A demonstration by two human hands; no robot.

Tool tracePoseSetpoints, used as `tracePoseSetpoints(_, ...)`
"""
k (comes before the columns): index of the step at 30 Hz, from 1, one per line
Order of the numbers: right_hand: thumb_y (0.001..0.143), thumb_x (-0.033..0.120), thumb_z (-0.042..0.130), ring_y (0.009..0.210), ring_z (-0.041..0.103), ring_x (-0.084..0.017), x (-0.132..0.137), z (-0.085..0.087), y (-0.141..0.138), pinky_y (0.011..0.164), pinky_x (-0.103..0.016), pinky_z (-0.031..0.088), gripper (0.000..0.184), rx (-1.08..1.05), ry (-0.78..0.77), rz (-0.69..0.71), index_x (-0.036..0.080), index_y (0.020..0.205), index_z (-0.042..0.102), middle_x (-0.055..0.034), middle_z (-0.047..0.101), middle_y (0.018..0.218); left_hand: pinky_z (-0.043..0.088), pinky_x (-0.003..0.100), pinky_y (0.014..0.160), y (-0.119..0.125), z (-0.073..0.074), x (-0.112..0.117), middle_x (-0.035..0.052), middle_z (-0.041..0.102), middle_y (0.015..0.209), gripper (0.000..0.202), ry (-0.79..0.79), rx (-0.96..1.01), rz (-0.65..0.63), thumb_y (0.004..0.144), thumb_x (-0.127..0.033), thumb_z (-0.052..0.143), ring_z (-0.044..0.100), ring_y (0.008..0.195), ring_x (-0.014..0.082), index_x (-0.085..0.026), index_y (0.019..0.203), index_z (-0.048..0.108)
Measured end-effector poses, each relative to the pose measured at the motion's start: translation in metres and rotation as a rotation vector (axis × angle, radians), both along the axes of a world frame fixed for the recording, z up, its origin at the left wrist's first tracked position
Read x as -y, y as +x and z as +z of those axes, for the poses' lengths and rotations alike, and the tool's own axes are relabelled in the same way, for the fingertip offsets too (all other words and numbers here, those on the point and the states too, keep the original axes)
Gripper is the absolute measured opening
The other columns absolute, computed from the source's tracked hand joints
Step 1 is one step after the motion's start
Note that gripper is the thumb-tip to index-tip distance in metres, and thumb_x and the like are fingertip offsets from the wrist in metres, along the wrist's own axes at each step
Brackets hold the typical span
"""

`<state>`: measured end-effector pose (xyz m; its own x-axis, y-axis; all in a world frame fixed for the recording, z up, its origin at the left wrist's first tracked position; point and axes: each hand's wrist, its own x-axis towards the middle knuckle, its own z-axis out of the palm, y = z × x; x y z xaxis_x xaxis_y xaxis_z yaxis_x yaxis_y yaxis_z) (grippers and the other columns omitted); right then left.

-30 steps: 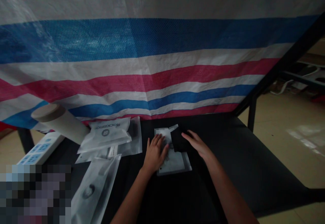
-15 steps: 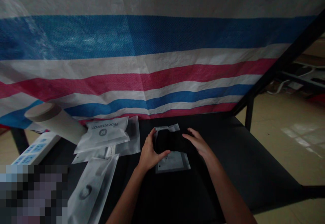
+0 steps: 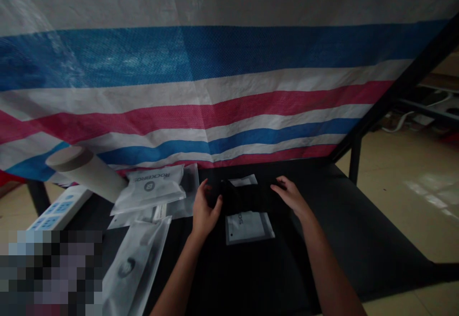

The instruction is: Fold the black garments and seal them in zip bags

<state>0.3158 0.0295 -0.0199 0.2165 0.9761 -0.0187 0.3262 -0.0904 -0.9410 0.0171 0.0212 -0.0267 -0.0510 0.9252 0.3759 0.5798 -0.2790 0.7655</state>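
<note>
Black fabric piece (image 3: 244,196) lying across a white plastic sleeve (image 3: 249,227) on the dark surface (image 3: 340,230), a hand at each end.

Left hand (image 3: 206,211): grip spread, fingertips at the fabric's left end, no pinch. Right hand (image 3: 290,196): grip loosely spread, fingertips at the right end; contact unclear in the gloom. Fabric soft, bunched, folds barely visible; sleeve shows on both sides of it. Left of the fabric: ROCKBROS pouch (image 3: 152,187), printed plastic bag (image 3: 136,268), beige tube (image 3: 86,175), white power strip (image 3: 59,208).
</note>
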Motion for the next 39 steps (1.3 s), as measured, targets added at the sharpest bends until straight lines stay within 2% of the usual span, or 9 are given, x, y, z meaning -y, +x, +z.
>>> tracePoseSetpoints(6,0.074,0.062,0.063,0.094,0.066,-0.029,0.001,-0.011,0.013,0.081,-0.036,0.047,0.049,0.412,-0.142,0.021,0.018,0.094,0.070,-0.0126,0.071,0.101,0.050,0.036,0.080,0.001,0.001,-0.001,0.0053,0.061,0.091,0.012,0.082,-0.148,-0.142,0.088,-0.030,0.056,0.059,0.089,0.0218,-0.020,0.094,0.057)
tracePoseSetpoints(10,0.073,0.056,0.065,0.079,0.066,-0.025,0.003,-0.007,0.015,0.072,-0.033,0.046,0.039,0.472,-0.093,0.116,0.018,0.071,0.069,-0.0101,0.070,0.087,0.050,0.039,0.085,0.004,-0.003,-0.001,0.0057,0.062,0.097,0.016,0.018,-0.240,-0.298,0.081,-0.013,0.054,0.058,0.094,0.0226,-0.021,0.094,0.060)
tracePoseSetpoints(12,0.075,0.055,0.063,0.076,0.065,-0.024,0.003,-0.006,0.013,0.069,-0.032,0.047,0.037,0.308,-0.105,0.128,0.018,0.068,0.067,-0.0079,0.070,0.081,0.050,0.041,0.090,0.005,-0.004,0.000,0.0062,0.060,0.105,0.033,0.002,-0.272,-0.336,0.073,-0.003,0.052,0.056,0.100,0.0234,-0.021,0.100,0.060)
tracePoseSetpoints(17,0.075,0.047,0.066,0.087,0.068,-0.024,-0.005,-0.013,-0.003,0.070,-0.031,0.052,0.034,-0.311,-0.182,-0.131,0.021,0.097,0.069,-0.0076,0.073,0.098,0.043,0.048,0.105,0.006,-0.001,0.003,0.0081,0.052,0.124,0.069,0.021,-0.337,-0.384,0.059,0.006,0.045,0.046,0.117,0.0273,-0.021,0.122,0.055)
tracePoseSetpoints(22,0.085,0.045,0.054,0.077,0.069,-0.021,-0.010,-0.009,-0.013,0.066,-0.033,0.055,0.032,-0.695,-0.252,-0.045,0.021,0.103,0.065,-0.0097,0.073,0.103,0.030,0.049,0.116,0.002,-0.001,0.003,0.0115,0.036,0.143,0.089,-0.017,-0.207,-0.420,0.057,0.006,0.042,0.034,0.136,0.0274,-0.020,0.142,0.034)
tracePoseSetpoints(25,0.080,0.040,0.062,0.084,0.070,-0.021,-0.009,-0.007,-0.011,0.072,-0.033,0.056,0.033,-0.758,-0.190,-0.016,0.025,0.110,0.061,-0.0078,0.070,0.114,0.031,0.048,0.116,-0.001,-0.006,0.000,0.0117,0.038,0.142,0.086,-0.028,-0.101,-0.378,0.059,0.004,0.044,0.036,0.136,0.0265,-0.020,0.140,0.033)
tracePoseSetpoints(29,0.068,0.035,0.075,0.105,0.066,-0.025,-0.009,-0.018,-0.009,0.089,-0.037,0.053,0.054,-0.490,-0.073,-0.033,0.025,0.118,0.057,-0.0084,0.069,0.116,0.046,0.046,0.101,-0.003,-0.017,-0.006,0.0137,0.049,0.133,0.070,-0.089,0.013,-0.241,0.075,-0.010,0.054,0.057,0.115,0.0251,-0.019,0.140,0.030)
tracePoseSetpoints(33,0.061,0.027,0.077,0.108,0.064,-0.027,-0.012,-0.035,-0.009,0.091,-0.042,0.050,0.055,-0.107,0.038,0.005,0.021,0.113,0.059,-0.0122,0.069,0.111,0.050,0.046,0.096,0.000,-0.028,-0.012,0.0141,0.060,0.123,0.060,-0.171,0.031,-0.131,0.083,-0.034,0.061,0.061,0.111,0.0268,-0.016,0.136,0.038)
tracePoseSetpoints(39,0.063,0.022,0.071,0.090,0.070,-0.024,-0.012,-0.035,-0.006,0.083,-0.040,0.052,0.041,-0.010,0.070,0.020,0.020,0.103,0.064,-0.0103,0.073,0.096,0.049,0.046,0.096,0.004,-0.037,-0.013,0.0128,0.065,0.116,0.049,-0.143,-0.036,-0.120,0.083,-0.030,0.061,0.063,0.108,0.0275,-0.017,0.129,0.052)
